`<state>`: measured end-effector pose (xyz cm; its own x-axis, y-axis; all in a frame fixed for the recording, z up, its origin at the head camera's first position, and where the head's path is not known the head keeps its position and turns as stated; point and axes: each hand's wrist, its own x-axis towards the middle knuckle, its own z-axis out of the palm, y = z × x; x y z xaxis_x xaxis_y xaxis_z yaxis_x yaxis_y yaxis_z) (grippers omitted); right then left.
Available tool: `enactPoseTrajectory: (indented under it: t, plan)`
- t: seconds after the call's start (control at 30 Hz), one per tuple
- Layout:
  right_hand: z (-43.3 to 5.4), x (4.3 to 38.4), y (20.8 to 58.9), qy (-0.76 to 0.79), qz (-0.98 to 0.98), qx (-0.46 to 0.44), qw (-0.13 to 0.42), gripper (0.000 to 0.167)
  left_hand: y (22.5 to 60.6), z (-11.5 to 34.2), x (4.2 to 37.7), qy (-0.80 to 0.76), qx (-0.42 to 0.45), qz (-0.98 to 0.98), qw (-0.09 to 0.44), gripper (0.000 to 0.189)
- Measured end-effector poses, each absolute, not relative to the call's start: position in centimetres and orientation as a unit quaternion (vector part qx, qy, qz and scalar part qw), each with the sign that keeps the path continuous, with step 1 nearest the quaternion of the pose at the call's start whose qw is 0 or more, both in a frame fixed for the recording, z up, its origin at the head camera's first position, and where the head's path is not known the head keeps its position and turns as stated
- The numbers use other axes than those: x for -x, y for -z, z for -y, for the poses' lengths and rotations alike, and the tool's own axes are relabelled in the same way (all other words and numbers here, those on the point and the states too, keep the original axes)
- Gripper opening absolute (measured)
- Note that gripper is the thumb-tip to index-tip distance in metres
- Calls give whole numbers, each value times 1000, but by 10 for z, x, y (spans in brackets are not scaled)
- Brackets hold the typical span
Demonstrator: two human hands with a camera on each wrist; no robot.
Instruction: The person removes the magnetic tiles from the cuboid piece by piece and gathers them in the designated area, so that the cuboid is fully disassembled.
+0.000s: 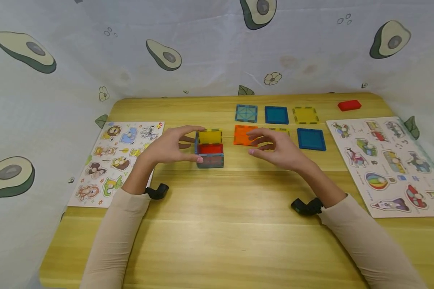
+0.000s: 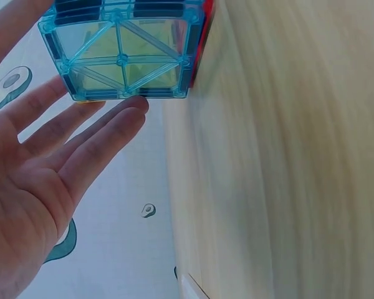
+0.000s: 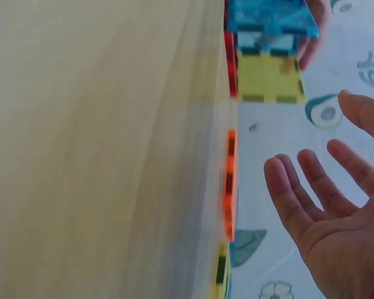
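A small box of magnetic tiles [image 1: 210, 160] stands on the table, with a clear blue front, a yellow back [image 1: 210, 137] and a red base [image 1: 211, 149]. My left hand [image 1: 166, 146] holds it from the left, thumb at the front and fingers at the back. The left wrist view shows the clear blue left wall [image 2: 121, 59] between thumb and fingers. To the box's right, my right hand [image 1: 280, 148] hovers with relaxed, spread fingers and holds nothing. Its fingers partly cover an orange tile [image 1: 240, 135] and a yellow tile [image 1: 283, 130] in the head view.
Behind lie a pale blue tile [image 1: 246, 113], a blue tile [image 1: 276, 115] and a yellow tile [image 1: 306, 115]. Another blue tile [image 1: 311, 139] sits right of my hand, a red block [image 1: 349, 105] farther back. Puzzle boards flank them: animals [image 1: 105, 160] left, vehicles [image 1: 394, 168] right.
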<state>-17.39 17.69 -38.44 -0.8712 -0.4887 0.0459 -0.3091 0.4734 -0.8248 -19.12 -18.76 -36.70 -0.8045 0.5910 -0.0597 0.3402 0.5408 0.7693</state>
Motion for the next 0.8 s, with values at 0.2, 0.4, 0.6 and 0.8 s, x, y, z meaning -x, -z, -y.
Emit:
enactPoseTrajectory:
  t: [0.2,0.4,0.6,0.8]
  plan:
    - [-153,173,388,454,-843,267,112,50,369,188,193,-399,-263,-865,155,87]
    - [-137,171,390,472,-826,286,120,47,367,189,192,-394,-262,-867,155,67]
    - [-129,167,391,486,-815,289,125,46,368,189,194,-395,-265,-866,155,59]
    - [-120,164,392,492,-810,291,129,45,368,189,193,-399,-263,-865,155,59]
